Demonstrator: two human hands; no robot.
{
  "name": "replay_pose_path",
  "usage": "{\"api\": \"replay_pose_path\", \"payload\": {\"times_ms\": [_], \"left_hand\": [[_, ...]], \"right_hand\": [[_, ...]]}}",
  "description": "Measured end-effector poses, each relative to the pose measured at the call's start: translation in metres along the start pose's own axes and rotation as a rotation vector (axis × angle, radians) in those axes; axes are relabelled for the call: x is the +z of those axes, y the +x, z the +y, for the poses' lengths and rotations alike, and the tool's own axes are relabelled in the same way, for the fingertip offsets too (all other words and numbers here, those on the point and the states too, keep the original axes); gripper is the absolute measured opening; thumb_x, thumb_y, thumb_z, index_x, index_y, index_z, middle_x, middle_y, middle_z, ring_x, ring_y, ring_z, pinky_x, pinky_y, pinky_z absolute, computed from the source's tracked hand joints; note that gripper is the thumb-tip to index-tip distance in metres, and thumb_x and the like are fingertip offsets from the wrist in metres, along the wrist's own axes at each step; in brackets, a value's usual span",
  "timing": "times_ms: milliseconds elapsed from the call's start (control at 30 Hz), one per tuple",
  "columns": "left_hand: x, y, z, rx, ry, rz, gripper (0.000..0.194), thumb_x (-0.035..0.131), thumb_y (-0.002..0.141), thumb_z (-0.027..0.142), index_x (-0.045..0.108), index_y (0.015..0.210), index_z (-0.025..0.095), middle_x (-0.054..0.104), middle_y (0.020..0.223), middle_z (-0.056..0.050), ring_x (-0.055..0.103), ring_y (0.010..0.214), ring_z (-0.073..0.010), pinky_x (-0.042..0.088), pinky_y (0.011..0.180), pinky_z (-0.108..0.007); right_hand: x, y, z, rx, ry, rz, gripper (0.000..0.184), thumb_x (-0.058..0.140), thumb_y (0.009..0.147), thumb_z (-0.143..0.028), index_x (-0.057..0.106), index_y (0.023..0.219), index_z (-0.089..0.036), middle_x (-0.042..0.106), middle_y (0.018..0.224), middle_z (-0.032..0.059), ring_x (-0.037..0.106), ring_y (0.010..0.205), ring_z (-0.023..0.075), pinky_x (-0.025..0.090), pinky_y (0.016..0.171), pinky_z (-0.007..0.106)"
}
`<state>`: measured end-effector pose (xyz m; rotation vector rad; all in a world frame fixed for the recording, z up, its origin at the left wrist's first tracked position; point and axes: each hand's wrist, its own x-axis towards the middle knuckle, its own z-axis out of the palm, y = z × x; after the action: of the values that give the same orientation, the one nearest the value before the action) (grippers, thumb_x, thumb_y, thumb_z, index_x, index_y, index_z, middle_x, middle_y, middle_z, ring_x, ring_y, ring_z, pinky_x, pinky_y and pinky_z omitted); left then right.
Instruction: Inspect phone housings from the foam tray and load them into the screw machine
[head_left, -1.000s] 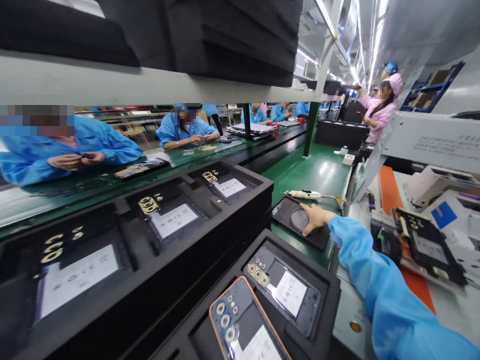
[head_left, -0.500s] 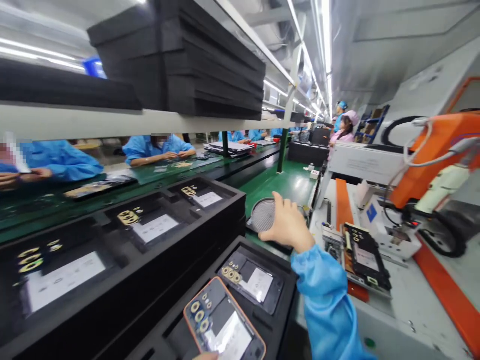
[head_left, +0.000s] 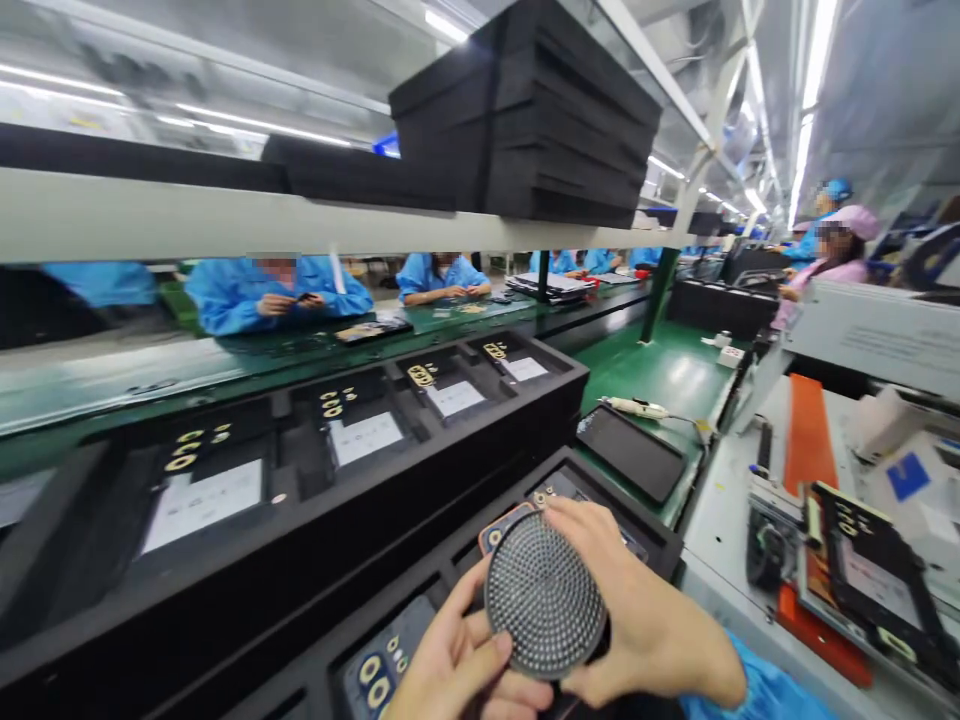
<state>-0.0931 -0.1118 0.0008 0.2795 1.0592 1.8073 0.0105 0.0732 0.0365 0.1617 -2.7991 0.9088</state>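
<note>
Both my hands hold a round grey perforated disc (head_left: 544, 604) low in the middle of the view. My right hand (head_left: 645, 620) wraps its fingers round the disc's right and top edge. My left hand (head_left: 457, 665) pinches its lower left edge with thumb and fingers. Behind the disc an orange-edged phone housing (head_left: 501, 528) peeks out; which hand carries it is hidden. Under my hands lies a black foam tray (head_left: 450, 580) with phone back covers (head_left: 379, 670) in its pockets.
A longer black tray (head_left: 360, 440) of back covers stands to the left. A flat black pad (head_left: 631, 452) and a white pen-like tool (head_left: 636, 407) lie on the green bench. A machine fixture with an orange rail (head_left: 814, 450) stands right. People in blue coats sit across.
My right hand lifted the disc off the black pad at the bench and carried it back to me. My left hand has come up and taken its lower edge.
</note>
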Motion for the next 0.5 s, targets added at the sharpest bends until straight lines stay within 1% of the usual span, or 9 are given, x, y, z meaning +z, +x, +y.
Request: {"api": "replay_pose_path", "payload": {"times_ms": [67, 100, 167, 200, 233, 267, 333, 400, 500], "left_hand": [[-0.001, 0.0, 0.0, 0.01, -0.043, -0.003, 0.098, 0.082, 0.075, 0.027, 0.013, 0.144, 0.017, 0.067, 0.099, -0.015, 0.069, 0.063, -0.0202, 0.053, 0.052, -0.021], [-0.002, 0.0, 0.0, 0.015, -0.054, -0.003, 0.094, 0.079, 0.078, 0.025, 0.013, 0.144, 0.018, 0.068, 0.099, -0.015, 0.07, 0.066, -0.0209, 0.055, 0.055, -0.021], [-0.003, 0.0, 0.001, 0.036, -0.064, 0.008, 0.089, 0.074, 0.082, 0.019, 0.011, 0.145, 0.02, 0.068, 0.094, -0.012, 0.071, 0.069, -0.0213, 0.056, 0.058, -0.022], [-0.003, 0.0, 0.001, 0.05, -0.068, 0.005, 0.088, 0.072, 0.083, 0.019, 0.01, 0.145, 0.021, 0.068, 0.092, -0.01, 0.071, 0.069, -0.0213, 0.057, 0.06, -0.023], [-0.004, 0.0, 0.001, 0.06, -0.074, -0.003, 0.089, 0.072, 0.084, 0.019, 0.009, 0.146, 0.022, 0.067, 0.092, -0.009, 0.071, 0.07, -0.0213, 0.057, 0.061, -0.023], [-0.004, 0.0, 0.0, 0.064, -0.084, -0.015, 0.09, 0.073, 0.083, 0.02, 0.009, 0.145, 0.022, 0.066, 0.093, -0.008, 0.071, 0.07, -0.0214, 0.057, 0.061, -0.024], [-0.005, 0.0, -0.001, 0.06, -0.107, -0.034, 0.093, 0.077, 0.081, 0.024, 0.009, 0.145, 0.024, 0.065, 0.1, -0.009, 0.071, 0.072, -0.0224, 0.057, 0.062, -0.025], [-0.005, 0.001, -0.002, 0.047, -0.119, -0.031, 0.094, 0.078, 0.08, 0.026, 0.01, 0.145, 0.025, 0.063, 0.108, -0.011, 0.072, 0.076, -0.024, 0.057, 0.065, -0.026], [-0.007, 0.002, -0.003, 0.034, -0.114, -0.03, 0.094, 0.078, 0.08, 0.027, 0.009, 0.145, 0.026, 0.061, 0.115, -0.013, 0.072, 0.08, -0.0247, 0.056, 0.068, -0.028]], "right_hand": [[0.008, -0.007, 0.008, 0.146, 0.174, 0.099, 0.116, 0.087, 0.061, -0.031, 0.017, 0.154, -0.025, 0.014, 0.158, 0.0108, 0.014, 0.147, 0.0289, 0.015, 0.122, 0.048], [0.013, -0.01, 0.012, 0.221, 0.26, 0.16, 0.116, 0.087, 0.063, -0.033, 0.016, 0.154, -0.027, 0.017, 0.158, 0.0104, 0.019, 0.145, 0.0283, 0.02, 0.12, 0.047], [0.025, -0.015, 0.016, 0.299, 0.46, 0.252, 0.113, 0.085, 0.067, -0.034, 0.013, 0.154, -0.028, 0.031, 0.152, 0.0122, 0.038, 0.135, 0.0265, 0.036, 0.11, 0.042], [0.031, -0.016, 0.017, 0.304, 0.577, 0.267, 0.11, 0.082, 0.07, -0.032, 0.011, 0.153, -0.027, 0.039, 0.146, 0.0134, 0.049, 0.124, 0.0246, 0.044, 0.1, 0.037], [0.036, -0.017, 0.016, 0.304, 0.696, 0.265, 0.108, 0.079, 0.072, -0.031, 0.008, 0.153, -0.026, 0.047, 0.139, 0.0139, 0.056, 0.111, 0.0216, 0.047, 0.089, 0.033], [0.04, -0.017, 0.014, 0.313, 0.805, 0.255, 0.107, 0.077, 0.074, -0.03, 0.006, 0.153, -0.025, 0.052, 0.132, 0.0136, 0.059, 0.099, 0.0184, 0.047, 0.08, 0.029], [0.045, -0.016, 0.008, 0.358, 0.943, 0.256, 0.108, 0.077, 0.077, -0.031, 0.001, 0.153, -0.026, 0.057, 0.123, 0.0115, 0.058, 0.085, 0.0135, 0.044, 0.071, 0.025], [0.046, -0.015, 0.004, 0.397, 0.991, 0.27, 0.109, 0.079, 0.077, -0.033, 0.0, 0.152, -0.028, 0.057, 0.122, 0.0094, 0.056, 0.082, 0.0111, 0.042, 0.07, 0.023], [0.046, -0.014, 0.005, 0.373, 1.023, 0.286, 0.103, 0.079, 0.08, -0.037, 0.007, 0.153, -0.03, 0.054, 0.129, 0.0099, 0.056, 0.086, 0.0111, 0.042, 0.071, 0.023]]}}
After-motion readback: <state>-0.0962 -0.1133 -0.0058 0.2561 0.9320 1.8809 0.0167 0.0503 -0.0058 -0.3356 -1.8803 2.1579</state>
